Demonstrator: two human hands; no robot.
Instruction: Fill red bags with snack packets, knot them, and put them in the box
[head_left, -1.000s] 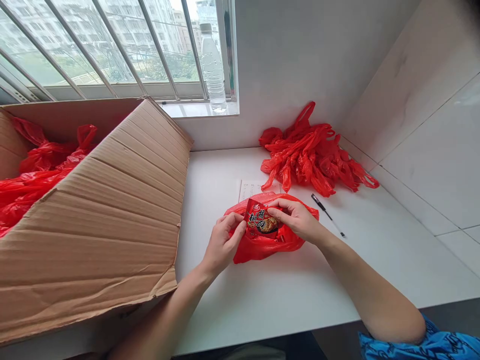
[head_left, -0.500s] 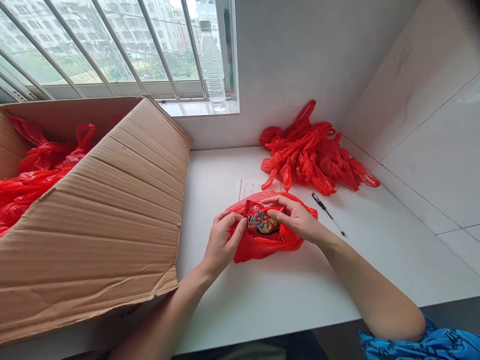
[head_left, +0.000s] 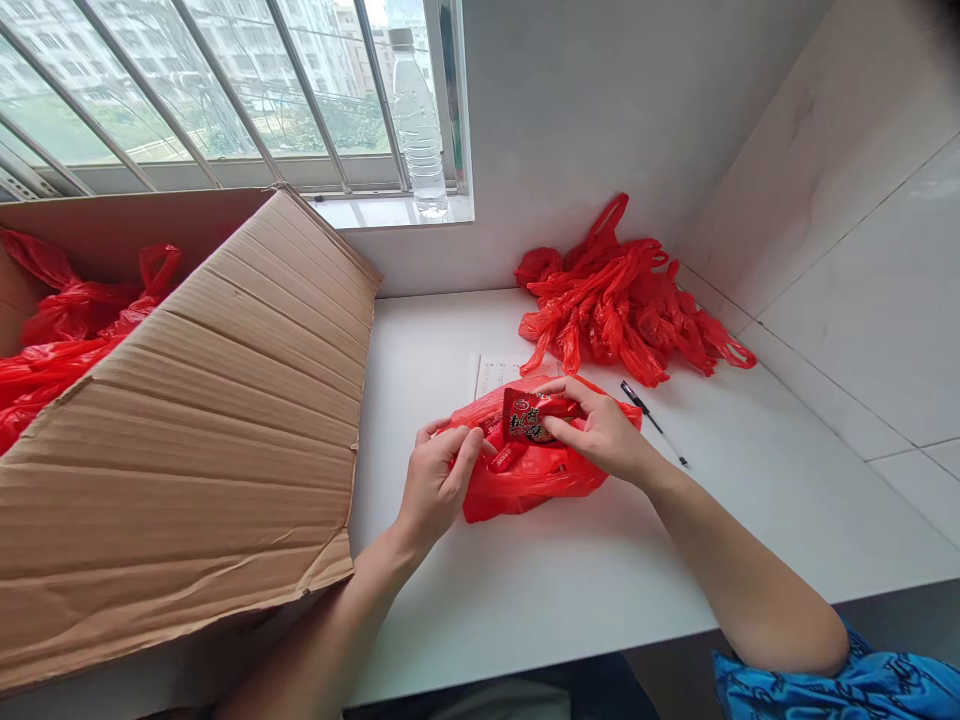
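Observation:
A red plastic bag (head_left: 517, 500) lies opened on the white table in front of me. My right hand (head_left: 604, 430) is closed on a red snack packet (head_left: 529, 418) with dark lettering, thumb in front and fingers behind, over the bag's mouth. Another red packet (head_left: 510, 455) shows beneath it inside the bag. At the bag's left side, my left hand (head_left: 442, 475) pinches the edge of the plastic between thumb and fingers.
To the left stands a cardboard box (head_left: 225, 400) holding red bags (head_left: 75, 320). A heap of red bags (head_left: 622, 300) lies by the wall. A pen (head_left: 652, 422) and written paper (head_left: 499, 372) are near the bag. A water bottle (head_left: 418, 130) stands on the sill.
The packet in my right hand has shifted slightly up and right and tilted, uncovering another packet below. My left hand has moved off the packet's left edge. The view has shifted slightly.

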